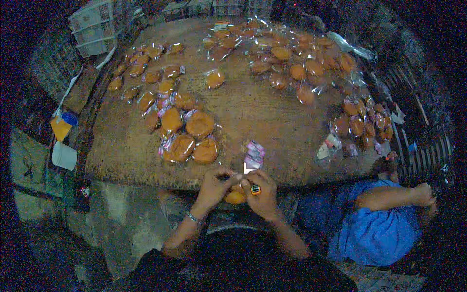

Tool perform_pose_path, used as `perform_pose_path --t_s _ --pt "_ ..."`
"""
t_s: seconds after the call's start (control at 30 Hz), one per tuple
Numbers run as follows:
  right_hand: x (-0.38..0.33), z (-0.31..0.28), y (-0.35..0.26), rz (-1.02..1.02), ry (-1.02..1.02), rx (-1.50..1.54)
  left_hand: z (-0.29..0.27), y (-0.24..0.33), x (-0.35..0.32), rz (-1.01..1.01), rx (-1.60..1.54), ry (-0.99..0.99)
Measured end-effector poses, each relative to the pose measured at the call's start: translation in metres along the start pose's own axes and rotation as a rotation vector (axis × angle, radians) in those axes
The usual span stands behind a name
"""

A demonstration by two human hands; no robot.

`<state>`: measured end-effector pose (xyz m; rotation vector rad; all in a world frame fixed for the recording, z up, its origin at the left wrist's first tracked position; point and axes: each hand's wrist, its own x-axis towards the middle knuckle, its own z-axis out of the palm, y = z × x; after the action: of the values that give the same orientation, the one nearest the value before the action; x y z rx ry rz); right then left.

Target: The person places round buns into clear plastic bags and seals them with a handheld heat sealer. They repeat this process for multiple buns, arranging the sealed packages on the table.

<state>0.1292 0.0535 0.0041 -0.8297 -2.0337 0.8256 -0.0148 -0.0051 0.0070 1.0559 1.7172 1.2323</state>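
Note:
My left hand (pixel 212 188) and my right hand (pixel 262 196) meet at the near edge of a brown wooden table (pixel 253 117). Between them they hold a clear plastic packet (pixel 254 156) with an orange round cake (pixel 236 196) at its bottom. The packet's pink and white top sticks up above my fingers. A small yellow thing (pixel 255 189) sits by my right fingers. Just beyond my left hand lies a cluster of bagged orange cakes (pixel 187 136).
Several more bagged cakes lie scattered at the far side (pixel 292 53), the left (pixel 146 73) and the right (pixel 362 124) of the table. A person in a blue shirt (pixel 374 224) sits to my right. Plastic crates (pixel 95 27) stand at the far left.

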Motion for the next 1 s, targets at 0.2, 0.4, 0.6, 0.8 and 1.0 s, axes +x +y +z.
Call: perform_pose_path --t_s 0.2,0.4,0.6,0.8,1.0 --pt "-0.014 0.006 0.024 0.127 -0.056 -0.052 0.024 -0.036 -0.006 -0.035 -0.134 -0.139" --pt "0.026 0.009 0.065 0.409 0.052 0.088 0.015 -0.052 0.004 -0.177 -0.443 -0.045" --pt "0.07 0.015 0.119 0.19 -0.099 -0.541 0.001 -0.04 0.005 -0.056 -0.274 -0.053" --pt "0.066 0.018 0.117 0.201 -0.081 -0.525 0.002 -0.034 -0.005 -0.201 -0.322 -0.038" --pt "0.061 -0.006 0.079 0.23 -0.056 -0.491 -0.002 -0.023 0.003 -0.023 -0.092 -0.013"
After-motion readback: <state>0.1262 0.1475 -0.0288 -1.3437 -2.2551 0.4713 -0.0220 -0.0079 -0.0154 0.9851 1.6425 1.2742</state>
